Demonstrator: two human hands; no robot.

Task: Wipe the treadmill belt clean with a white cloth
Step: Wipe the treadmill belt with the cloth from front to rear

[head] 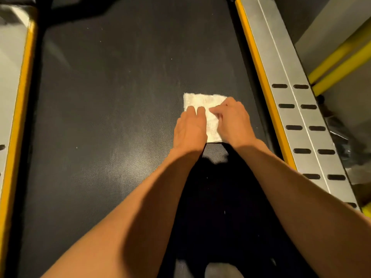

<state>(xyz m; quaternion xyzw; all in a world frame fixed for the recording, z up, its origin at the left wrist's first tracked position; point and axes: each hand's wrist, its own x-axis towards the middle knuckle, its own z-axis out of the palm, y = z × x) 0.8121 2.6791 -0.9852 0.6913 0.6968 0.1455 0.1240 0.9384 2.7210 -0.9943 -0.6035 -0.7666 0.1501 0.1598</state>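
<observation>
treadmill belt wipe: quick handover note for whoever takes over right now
Left hand: flat, pressing the white cloth at its near left edge.
Right hand: on the cloth, fingers bent; grip unclear.
Cloth: on the belt, right of centre, near the right side rail.
Done: cannot tell how much is wiped.
To do: pale specks show on the belt's left and far areas; wipe those.

One white cloth (200,101) lies on the single treadmill belt (110,107), near its right edge, under two hands, the left hand (190,127) and the right hand (232,121). Two yellow-edged side rails (281,77) flank the belt. The right one plainly shows ten dark slots (294,127) in five pairs, with two yellow bars (341,63) beyond.
</observation>
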